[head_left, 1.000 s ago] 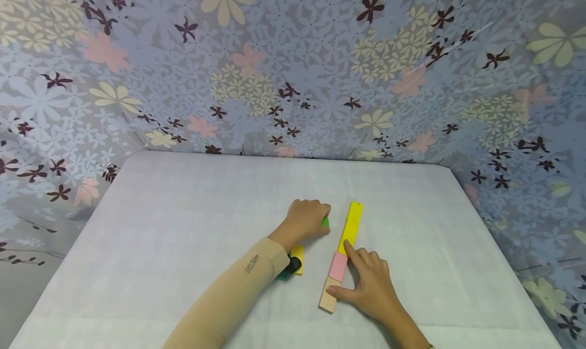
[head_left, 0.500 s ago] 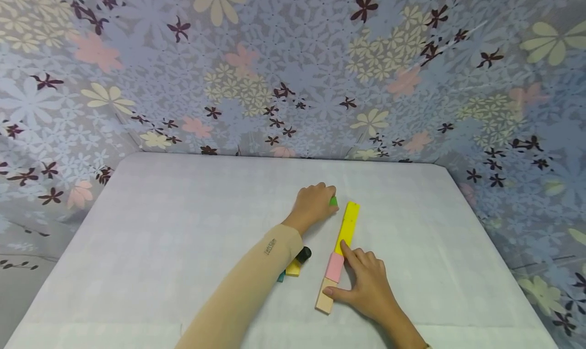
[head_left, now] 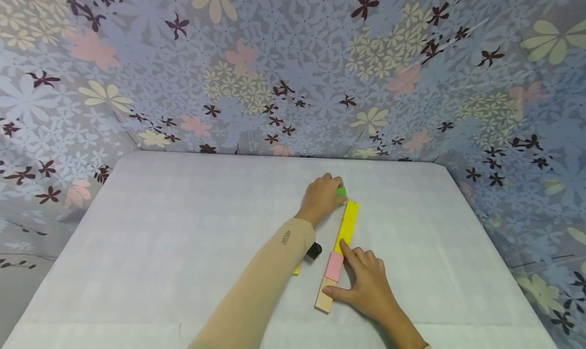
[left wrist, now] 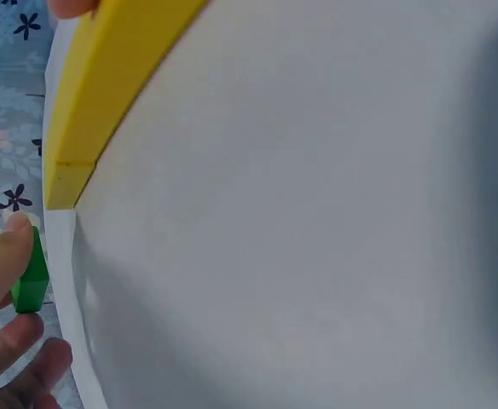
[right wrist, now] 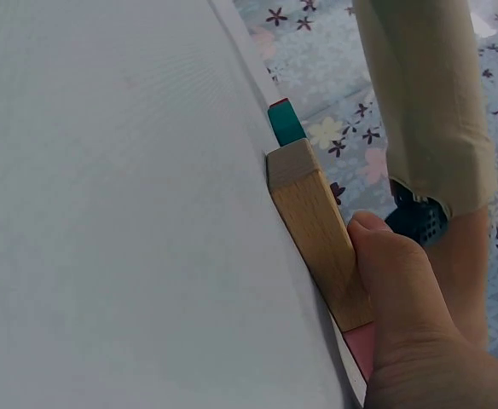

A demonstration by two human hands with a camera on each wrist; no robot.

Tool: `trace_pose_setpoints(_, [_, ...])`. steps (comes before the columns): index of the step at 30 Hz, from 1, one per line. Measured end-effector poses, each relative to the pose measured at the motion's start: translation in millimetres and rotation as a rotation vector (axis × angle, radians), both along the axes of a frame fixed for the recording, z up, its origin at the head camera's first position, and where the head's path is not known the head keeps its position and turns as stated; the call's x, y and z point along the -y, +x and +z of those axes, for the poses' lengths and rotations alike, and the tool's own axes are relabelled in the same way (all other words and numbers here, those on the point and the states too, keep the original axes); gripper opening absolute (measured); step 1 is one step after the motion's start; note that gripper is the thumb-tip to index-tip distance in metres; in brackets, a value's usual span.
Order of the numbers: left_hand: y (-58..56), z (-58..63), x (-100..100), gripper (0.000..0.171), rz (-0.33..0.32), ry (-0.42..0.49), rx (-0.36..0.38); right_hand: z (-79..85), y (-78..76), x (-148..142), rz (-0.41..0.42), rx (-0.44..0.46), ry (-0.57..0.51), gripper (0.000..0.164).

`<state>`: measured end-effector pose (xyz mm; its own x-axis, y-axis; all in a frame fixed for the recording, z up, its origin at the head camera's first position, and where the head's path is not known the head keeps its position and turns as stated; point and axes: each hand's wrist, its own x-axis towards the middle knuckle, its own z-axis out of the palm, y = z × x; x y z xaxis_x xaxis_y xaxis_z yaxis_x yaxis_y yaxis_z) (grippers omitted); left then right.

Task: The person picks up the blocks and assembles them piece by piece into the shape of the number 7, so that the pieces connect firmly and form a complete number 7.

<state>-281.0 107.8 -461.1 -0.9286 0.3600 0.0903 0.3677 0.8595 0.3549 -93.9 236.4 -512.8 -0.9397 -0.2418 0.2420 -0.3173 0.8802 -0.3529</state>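
Note:
A straight row lies on the table: two yellow blocks (head_left: 346,232) at the far end, a pink block (head_left: 334,266), then a plain wooden block (head_left: 324,295) nearest me. Between thumb and fingers my left hand (head_left: 320,199) pinches a green block (left wrist: 32,277), just beyond the far yellow end. My right hand (head_left: 368,283) rests along the row, thumb touching the wooden block and index finger on the near yellow block. In the right wrist view the thumb lies against the wooden block (right wrist: 317,243), with part of the pink block (right wrist: 361,345) behind it.
Under the left sleeve (head_left: 261,278) another yellow block (head_left: 295,270) shows only its edge. A teal block (right wrist: 286,123) appears beyond the wooden one in the right wrist view. The white-covered table (head_left: 183,227) meets a floral backdrop (head_left: 274,74) behind.
My left hand has carried the green block away from me and to the right, up to the far end of the row. The right hand has stayed in place.

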Motion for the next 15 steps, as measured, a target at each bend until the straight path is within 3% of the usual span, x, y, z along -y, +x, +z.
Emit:
trace_pose_setpoints(6, [-3.1,-3.1,-9.1,0.040,0.021,0.104,0.044,-1.8,0.4,-0.5,-0.001,-0.003,-0.003,0.108])
trace_pose_setpoints(15, [-5.6,-6.7,-17.8,0.041,0.040,0.099,0.025,-1.1,-0.5,-2.0,0.007,-0.011,-0.013,0.107])
